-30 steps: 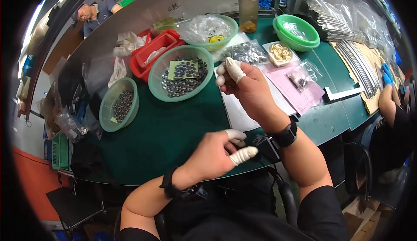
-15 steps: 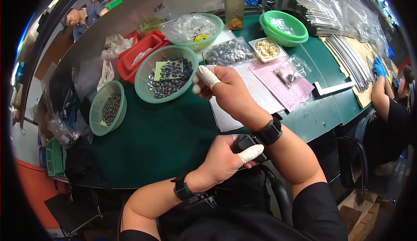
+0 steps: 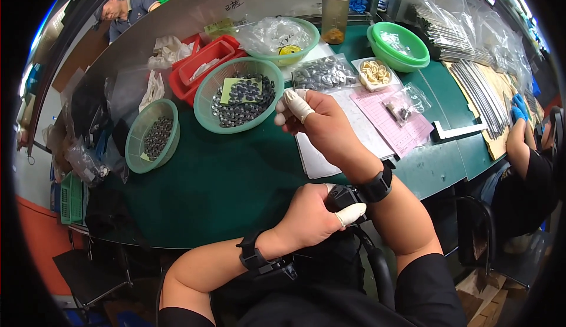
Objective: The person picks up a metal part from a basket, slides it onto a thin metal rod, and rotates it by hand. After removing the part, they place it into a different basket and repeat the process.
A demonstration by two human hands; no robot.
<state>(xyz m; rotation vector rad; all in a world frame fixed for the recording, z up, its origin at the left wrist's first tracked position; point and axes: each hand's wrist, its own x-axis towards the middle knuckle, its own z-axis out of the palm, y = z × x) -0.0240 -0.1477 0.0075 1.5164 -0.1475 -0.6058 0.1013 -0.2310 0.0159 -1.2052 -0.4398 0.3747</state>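
Two hands work near the front edge of a green desk (image 3: 194, 191). The right hand (image 3: 315, 121) is raised over the desk, its fingers curled shut, white finger cots on thumb and forefinger; whether anything is pinched between them cannot be told. The left hand (image 3: 309, 218) is closed around a black device (image 3: 345, 197) strapped to the right wrist, its cot-covered finger pressed against it.

Just beyond the right hand sits a large green basket (image 3: 203, 100) of small dark round parts with a pale green slip lying on them. To its left stands a smaller green basket (image 3: 138, 135) with similar parts, and behind it a red tray (image 3: 188, 82). A bowl with clear plastic bags (image 3: 277, 35), a tan bottle (image 3: 335, 3), a bag of dark parts (image 3: 324, 73), a white tray of yellowish rings (image 3: 374, 73) and another green bowl (image 3: 398, 47) line the far side. Pink paper (image 3: 392, 121) and white paper (image 3: 315, 159) lie under the right forearm, partly covered by it. Metal strips (image 3: 480, 91) lie at the right, where another person's blue-gloved hand (image 3: 519, 109) reaches in, mostly cut off by the rim.
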